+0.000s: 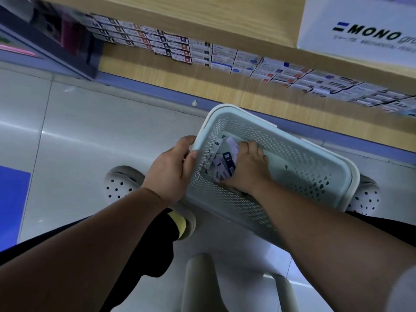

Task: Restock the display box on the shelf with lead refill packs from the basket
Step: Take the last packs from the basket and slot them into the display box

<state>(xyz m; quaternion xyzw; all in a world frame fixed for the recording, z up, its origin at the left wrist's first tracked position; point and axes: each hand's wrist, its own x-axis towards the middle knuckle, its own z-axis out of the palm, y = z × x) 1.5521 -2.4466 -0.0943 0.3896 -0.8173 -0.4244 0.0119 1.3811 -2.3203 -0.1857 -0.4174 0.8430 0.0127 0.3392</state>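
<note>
Lying in the end of a pale green perforated plastic basket nearest the left hand, a small heap of white and dark-blue lead refill packs is found directly under the right hand. Only the basket's wall is left between the packs and the left hand. The packs are covered by the right hand: its fingers are bent down over their far side and its thumb is laid along their near edge, so that several are gripped together. The basket's rim is clamped by the left hand, with the thumb hooked over to the inside and the fingers curled round the outside. Beyond both hands, rows of small stacked boxes are seen on a light wooden shelf. Far beyond the right hand, a white box marked MONO is seen.
</note>
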